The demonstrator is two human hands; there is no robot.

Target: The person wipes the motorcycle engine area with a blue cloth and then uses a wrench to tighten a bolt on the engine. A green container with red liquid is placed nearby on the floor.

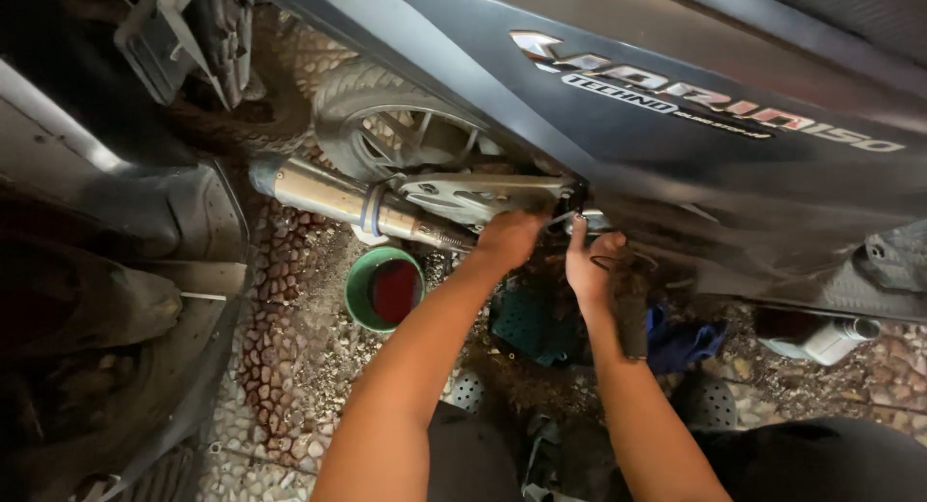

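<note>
Entry one, scooter [676, 135]: I am looking down at its dark grey side panel, which is filling the upper right. The rear wheel [406, 130] with its spoked rim is showing behind it.

Entry two, metal bracket [483, 195]: I am seeing a pale, flat plate sitting between the wheel and the panel edge, just above my hands. It is looking dull silver with cut-outs. I am judging it stiff and fairly heavy, with edges that could be sharp; the outer rim would be the safest place to grip.

Entry three, left hand [509, 239]: I am pressing it against the lower end of the bracket, fingers curled; whether they are gripping anything, I cannot tell.

Entry four, right hand [589, 265]: I am reaching up under the panel edge with one finger extended, the others partly folded, holding nothing I can make out.

Entry five, exhaust pipe [338, 195]: a shiny tube is running leftwards from the bracket.

Entry six, green bowl [384, 290]: it is sitting on the pebbled ground below the pipe, holding dark reddish liquid.

Entry seven, blue rag [688, 340]: lying near my right forearm.
</note>
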